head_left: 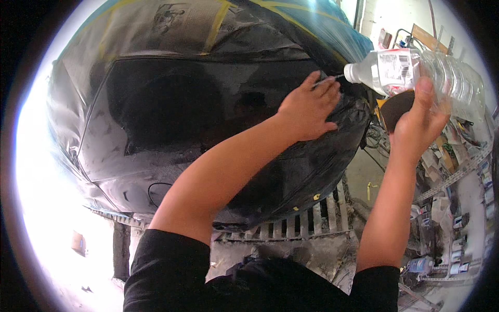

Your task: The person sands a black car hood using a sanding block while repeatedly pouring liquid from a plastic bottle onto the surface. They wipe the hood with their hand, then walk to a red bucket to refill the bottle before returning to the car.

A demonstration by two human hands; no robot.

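My left hand lies with fingers spread on the upper right part of a glossy black car body panel. My right hand grips a clear plastic bottle, tipped sideways, together with a dark round-edged pad with some yellow at its edge. A thin stream of liquid runs from the bottle's mouth toward my left fingers. Plastic sheeting and yellow tape cover the upper parts of the car.
A slatted rack lies below the panel. At the right, metal shelving holds cans, bottles and clutter. A cardboard piece is at the upper right. Bright light washes out the left side.
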